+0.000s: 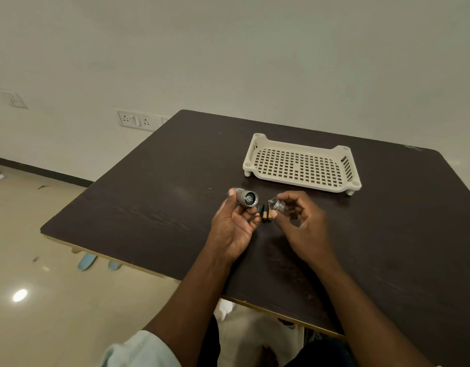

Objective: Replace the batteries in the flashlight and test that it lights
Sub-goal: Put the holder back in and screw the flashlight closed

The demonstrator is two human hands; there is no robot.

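Observation:
My left hand [234, 226] grips the grey flashlight body [245, 198] sideways, its opened end turned toward me. My right hand [301, 223] pinches the small grey end cap [276, 204], with a spring showing on its inner face, a short gap to the right of the body. Between the two hands, several black-and-gold batteries [263, 213] lie side by side on the dark table [162, 207], just below the flashlight body and the cap.
A cream perforated plastic tray [257, 152] stands empty on the table behind my hands. The table's front edge runs close to my body and its left edge drops to a tiled floor. Wall sockets sit on the wall at the far left.

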